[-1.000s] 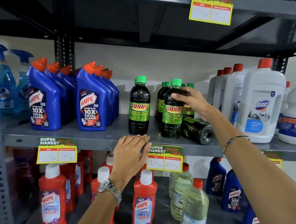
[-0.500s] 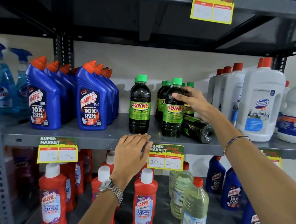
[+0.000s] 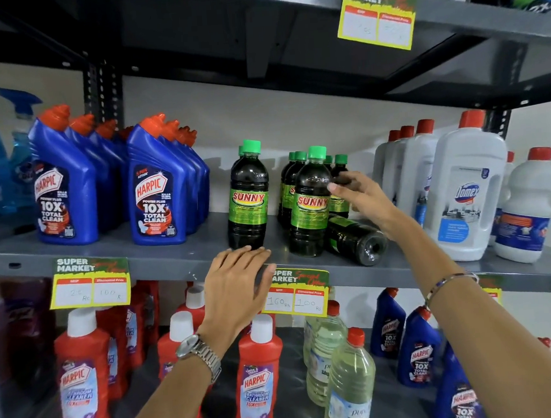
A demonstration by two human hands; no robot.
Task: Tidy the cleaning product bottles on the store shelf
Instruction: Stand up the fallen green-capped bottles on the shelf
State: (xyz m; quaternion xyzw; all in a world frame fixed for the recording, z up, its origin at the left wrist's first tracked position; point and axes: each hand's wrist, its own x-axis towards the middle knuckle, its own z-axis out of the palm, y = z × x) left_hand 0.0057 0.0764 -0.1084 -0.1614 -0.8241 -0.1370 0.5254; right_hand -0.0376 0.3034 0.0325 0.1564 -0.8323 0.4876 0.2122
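Observation:
Dark Sunny bottles with green caps stand in the middle of the grey shelf (image 3: 180, 261). One Sunny bottle (image 3: 248, 197) stands alone on the left, and a front Sunny bottle (image 3: 310, 206) leads a cluster. Beside that cluster a fallen Sunny bottle (image 3: 356, 239) lies on its side. My right hand (image 3: 361, 199) is curled around a rear Sunny bottle (image 3: 340, 166) at the cluster's right, its fingertips touching the front one. My left hand (image 3: 237, 286) rests flat on the shelf's front edge, holding nothing.
Blue Harpic bottles (image 3: 155, 191) fill the shelf's left part and white Domex bottles (image 3: 465, 192) the right. Below stand red Harpic bottles (image 3: 258, 383), clear bottles (image 3: 348, 383) and more blue ones. Price tags (image 3: 298, 295) hang on the shelf edges.
My right hand slid a little right and down, from the front Sunny bottle's shoulder to the rear one. My left hand has stayed on the shelf edge.

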